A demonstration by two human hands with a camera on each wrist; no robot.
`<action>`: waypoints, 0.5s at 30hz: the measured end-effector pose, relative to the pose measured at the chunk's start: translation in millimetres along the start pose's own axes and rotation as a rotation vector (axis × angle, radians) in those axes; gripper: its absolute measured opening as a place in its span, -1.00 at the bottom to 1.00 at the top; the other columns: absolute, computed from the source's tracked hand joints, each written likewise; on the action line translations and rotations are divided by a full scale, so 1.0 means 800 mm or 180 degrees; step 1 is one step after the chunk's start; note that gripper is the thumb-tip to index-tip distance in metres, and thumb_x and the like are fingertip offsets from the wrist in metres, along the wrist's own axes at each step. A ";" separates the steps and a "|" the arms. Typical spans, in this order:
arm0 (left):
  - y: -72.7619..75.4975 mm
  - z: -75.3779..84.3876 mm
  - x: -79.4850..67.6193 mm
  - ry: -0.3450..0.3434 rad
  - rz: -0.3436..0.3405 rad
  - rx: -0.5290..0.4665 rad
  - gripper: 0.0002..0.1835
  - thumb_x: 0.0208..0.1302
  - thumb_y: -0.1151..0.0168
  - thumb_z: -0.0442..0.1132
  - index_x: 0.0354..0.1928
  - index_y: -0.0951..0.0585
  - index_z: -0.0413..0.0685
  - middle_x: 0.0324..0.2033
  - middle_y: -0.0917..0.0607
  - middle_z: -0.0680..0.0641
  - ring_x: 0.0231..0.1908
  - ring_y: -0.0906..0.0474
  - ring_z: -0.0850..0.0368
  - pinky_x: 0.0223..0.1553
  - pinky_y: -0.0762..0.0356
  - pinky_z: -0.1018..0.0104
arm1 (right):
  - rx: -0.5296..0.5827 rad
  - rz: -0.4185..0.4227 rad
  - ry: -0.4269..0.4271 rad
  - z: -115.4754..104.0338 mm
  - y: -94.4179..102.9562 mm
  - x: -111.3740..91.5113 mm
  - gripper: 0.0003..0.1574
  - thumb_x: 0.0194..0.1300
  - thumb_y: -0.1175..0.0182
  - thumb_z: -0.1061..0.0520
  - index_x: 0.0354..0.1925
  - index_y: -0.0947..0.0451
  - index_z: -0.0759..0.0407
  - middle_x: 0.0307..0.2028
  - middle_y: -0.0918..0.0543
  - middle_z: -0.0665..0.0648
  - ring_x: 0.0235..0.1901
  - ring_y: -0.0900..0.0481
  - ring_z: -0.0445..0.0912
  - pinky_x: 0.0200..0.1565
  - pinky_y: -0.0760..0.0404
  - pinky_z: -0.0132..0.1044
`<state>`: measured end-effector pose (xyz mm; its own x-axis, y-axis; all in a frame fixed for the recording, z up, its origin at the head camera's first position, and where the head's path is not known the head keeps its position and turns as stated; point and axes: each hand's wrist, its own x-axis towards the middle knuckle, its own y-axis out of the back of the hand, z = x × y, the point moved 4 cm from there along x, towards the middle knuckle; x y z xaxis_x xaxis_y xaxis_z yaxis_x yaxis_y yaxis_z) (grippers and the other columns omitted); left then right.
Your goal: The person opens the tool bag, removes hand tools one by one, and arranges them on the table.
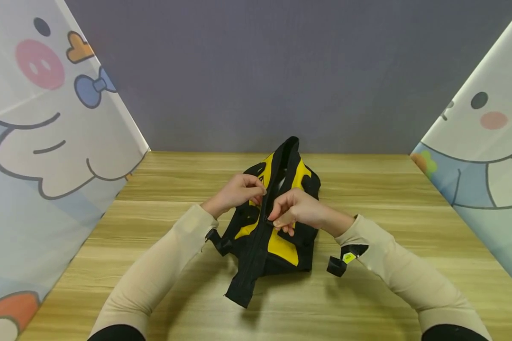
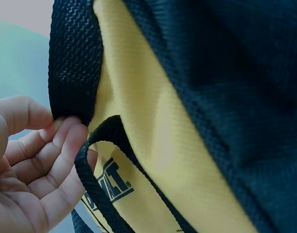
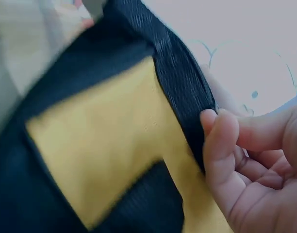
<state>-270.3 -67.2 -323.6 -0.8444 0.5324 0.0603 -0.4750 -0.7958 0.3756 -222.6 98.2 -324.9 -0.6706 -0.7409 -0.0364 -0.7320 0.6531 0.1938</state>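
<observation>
A black and yellow tool bag lies on the wooden table, with a dark zipper band running lengthwise along its top. The band is parted toward the far end and together at the near end. My left hand pinches the left edge of the band; a black webbing loop and printed lettering show beside those fingers in the left wrist view. On the other side, my right hand pinches the band's edge between thumb and index finger. Whether a zipper pull sits in that pinch I cannot tell.
The wooden table meets a grey panel at the back. Cartoon-printed panels stand at the left and right. A dark strap hangs from the right sleeve.
</observation>
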 end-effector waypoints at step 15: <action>0.019 0.002 -0.005 0.0048 0.0044 0.0017 -0.81 0.42 -0.10 -0.41 -0.19 -0.66 -0.42 -0.45 -0.69 -0.06 -0.41 -0.65 0.11 -0.06 -0.63 -0.16 | -0.0543 -0.0582 0.0279 -0.021 -0.058 -0.009 -0.89 0.18 -0.20 0.49 -0.39 -0.67 0.45 -0.55 -0.68 0.13 -0.70 -0.56 -0.12 -0.59 -0.67 -0.21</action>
<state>-274.1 -81.0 -316.4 -0.8545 0.5168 0.0518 -0.4618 -0.8016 0.3798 -181.9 71.1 -317.3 -0.5106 -0.8598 -0.0024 -0.8044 0.4767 0.3545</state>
